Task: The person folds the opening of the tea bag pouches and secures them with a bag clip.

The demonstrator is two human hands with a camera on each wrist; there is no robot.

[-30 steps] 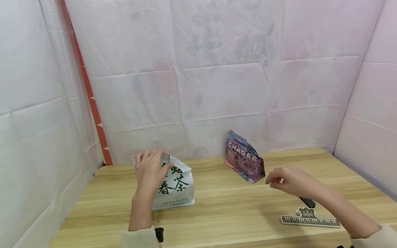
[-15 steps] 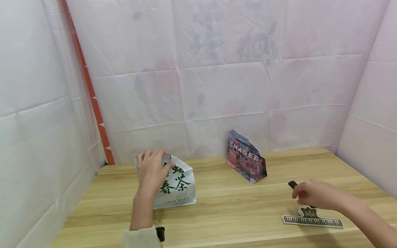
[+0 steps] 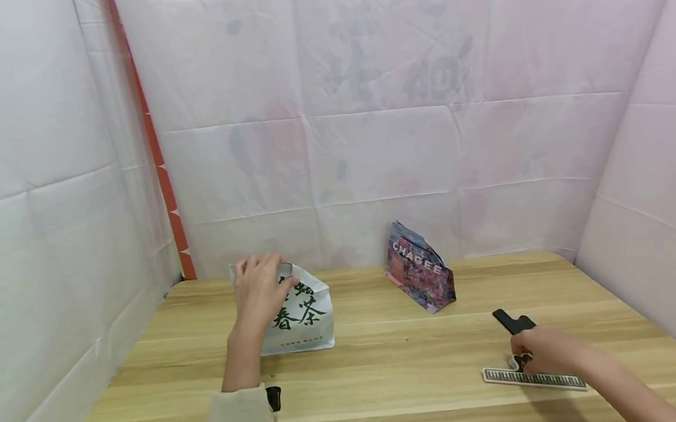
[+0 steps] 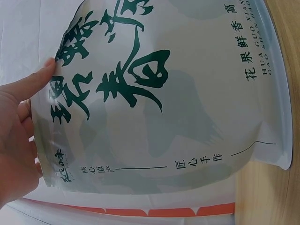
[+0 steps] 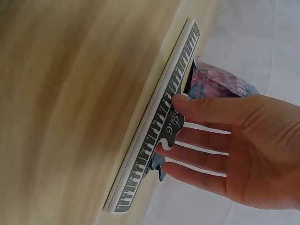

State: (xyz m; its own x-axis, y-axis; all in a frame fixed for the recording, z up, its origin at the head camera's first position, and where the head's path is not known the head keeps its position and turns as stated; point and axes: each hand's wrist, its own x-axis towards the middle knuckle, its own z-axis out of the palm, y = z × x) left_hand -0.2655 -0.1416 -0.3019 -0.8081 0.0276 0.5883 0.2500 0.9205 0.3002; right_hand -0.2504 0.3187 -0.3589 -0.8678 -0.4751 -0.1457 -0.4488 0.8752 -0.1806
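While the white tea bag (image 3: pixel 299 316) stands upright on the far left of the wooden table (image 3: pixel 390 376), its top pinched in the left hand (image 3: pixel 258 293), it looks not yet clipped. At near right, the piano-key clip (image 3: pixel 534 377) lies flat; the right hand (image 3: pixel 548 350) reaches it with fingers (image 5: pixel 206 107) spread, touching its handle, not yet lifting.

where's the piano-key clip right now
In the head view the clip lies flat on the table near its front right, under the right hand, with a small black thing just behind it.
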